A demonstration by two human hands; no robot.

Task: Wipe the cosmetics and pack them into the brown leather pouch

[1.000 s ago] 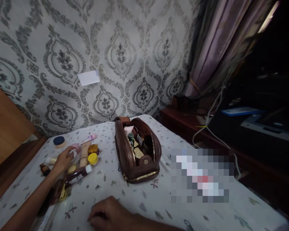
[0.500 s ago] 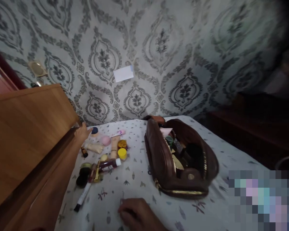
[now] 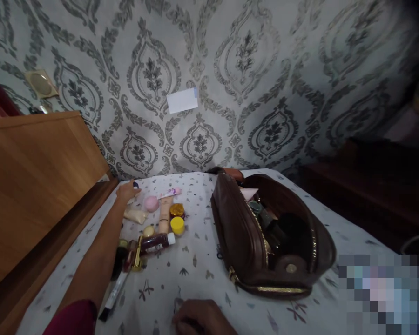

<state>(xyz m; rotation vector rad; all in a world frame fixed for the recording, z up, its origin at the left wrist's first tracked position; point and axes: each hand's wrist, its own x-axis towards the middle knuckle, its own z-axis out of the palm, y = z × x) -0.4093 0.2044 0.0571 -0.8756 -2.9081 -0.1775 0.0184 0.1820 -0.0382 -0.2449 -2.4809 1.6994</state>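
Ahead of the right hand (image 3: 201, 317), a lane of patterned cloth (image 3: 197, 242) gave a hand room to pass toward the wall (image 3: 209, 83). The brown bag (image 3: 235, 218) stood in the way ahead and to its right. Right of the left hand (image 3: 126, 191), a pink object (image 3: 151, 204), a beige tube (image 3: 165, 213) and a yellow-lidded jar (image 3: 177, 225) obstructed low passage; a wooden panel (image 3: 38, 186) bounded its left.

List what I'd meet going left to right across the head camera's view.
Wooden panel, left hand, pink round item, beige tube, yellow-lidded jar, open brown bag. The right hand is left out, since its span overlaps its neighbors'.
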